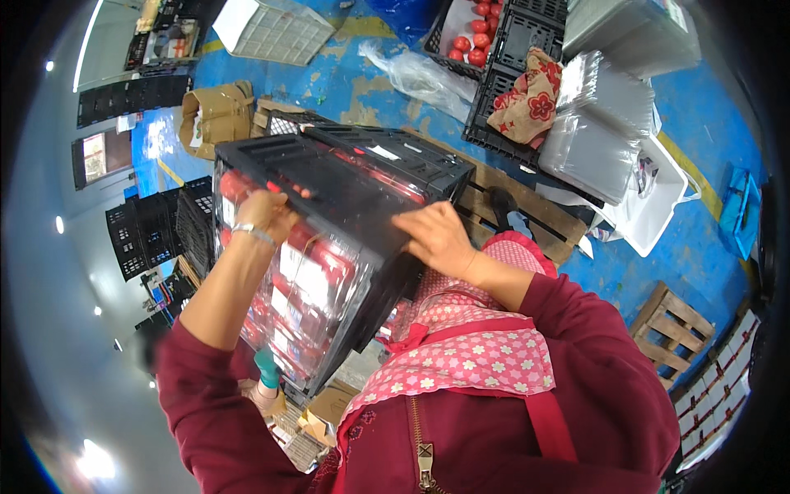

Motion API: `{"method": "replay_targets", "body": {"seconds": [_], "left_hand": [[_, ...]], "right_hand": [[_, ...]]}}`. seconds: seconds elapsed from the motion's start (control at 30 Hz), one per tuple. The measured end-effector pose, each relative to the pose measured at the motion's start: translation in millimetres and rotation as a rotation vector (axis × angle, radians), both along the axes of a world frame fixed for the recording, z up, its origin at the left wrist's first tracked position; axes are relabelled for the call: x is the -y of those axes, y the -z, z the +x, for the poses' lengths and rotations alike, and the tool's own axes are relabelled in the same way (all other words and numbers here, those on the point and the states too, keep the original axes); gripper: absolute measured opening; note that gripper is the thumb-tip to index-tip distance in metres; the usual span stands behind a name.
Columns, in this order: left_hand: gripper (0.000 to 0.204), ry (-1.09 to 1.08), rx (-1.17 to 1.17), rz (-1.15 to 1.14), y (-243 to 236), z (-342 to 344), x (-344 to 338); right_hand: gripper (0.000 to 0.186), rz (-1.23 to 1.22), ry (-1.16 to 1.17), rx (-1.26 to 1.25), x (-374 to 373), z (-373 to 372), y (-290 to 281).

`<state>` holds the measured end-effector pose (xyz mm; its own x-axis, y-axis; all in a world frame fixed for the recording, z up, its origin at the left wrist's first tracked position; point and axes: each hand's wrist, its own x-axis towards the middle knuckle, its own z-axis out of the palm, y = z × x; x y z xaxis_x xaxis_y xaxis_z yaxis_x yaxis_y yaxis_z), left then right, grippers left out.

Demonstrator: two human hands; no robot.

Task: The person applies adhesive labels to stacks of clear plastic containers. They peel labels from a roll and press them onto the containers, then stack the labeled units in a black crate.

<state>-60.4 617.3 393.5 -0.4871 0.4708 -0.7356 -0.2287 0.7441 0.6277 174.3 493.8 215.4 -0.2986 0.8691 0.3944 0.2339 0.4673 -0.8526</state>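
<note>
A black plastic crate [362, 193] stands tilted in front of me, high up near my chest. Inside it are clear plastic packs [309, 288] with red, round produce and white labels. My left hand [267, 216] is closed over the crate's left rim, fingers curled in beside some red pieces. At the right edge, my right hand [440, 239] grips the crate with its fingers bent over the dark panel; slight blur softens them. Another black crate [395, 152] adjoins it on the far side, holding more red produce under plastic.
A wooden pallet [527, 210] lies right of the crates. Beyond are a crate of red produce [477, 41], a patterned cloth [531, 99], stacked clear trays [597, 132] and a white bin [650, 198]. A brown carton [218, 115] and black crates [144, 235] stand left.
</note>
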Motion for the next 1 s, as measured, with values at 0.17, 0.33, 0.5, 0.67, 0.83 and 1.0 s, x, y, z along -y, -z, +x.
{"method": "replay_targets", "body": {"seconds": [0.17,0.33,0.5,0.67,0.83,1.0], "left_hand": [[0.021,-0.057,0.116,0.035,-0.6,17.0,-34.6],[0.017,-0.07,0.102,0.088,2.7,27.4,-32.8],[0.016,-0.096,-0.097,0.215,31.9,28.9,0.2],[0.02,-0.123,0.069,0.117,41.6,16.4,9.7],[0.022,-0.272,0.115,0.187,24.8,37.5,-18.0],[0.018,-0.178,0.17,0.248,23.5,47.8,-12.9]], "right_hand": [[0.048,-0.308,0.301,-0.006,-11.0,-3.3,26.3],[0.042,-0.4,0.307,-0.044,-12.0,-4.1,32.0],[0.037,-0.395,0.221,-0.018,-7.1,2.3,38.4],[0.036,-0.307,0.083,0.036,-5.2,6.6,37.6],[0.036,-0.336,0.147,0.011,-17.6,4.2,33.9],[0.035,-0.326,0.187,0.012,-22.1,4.7,34.7]]}}
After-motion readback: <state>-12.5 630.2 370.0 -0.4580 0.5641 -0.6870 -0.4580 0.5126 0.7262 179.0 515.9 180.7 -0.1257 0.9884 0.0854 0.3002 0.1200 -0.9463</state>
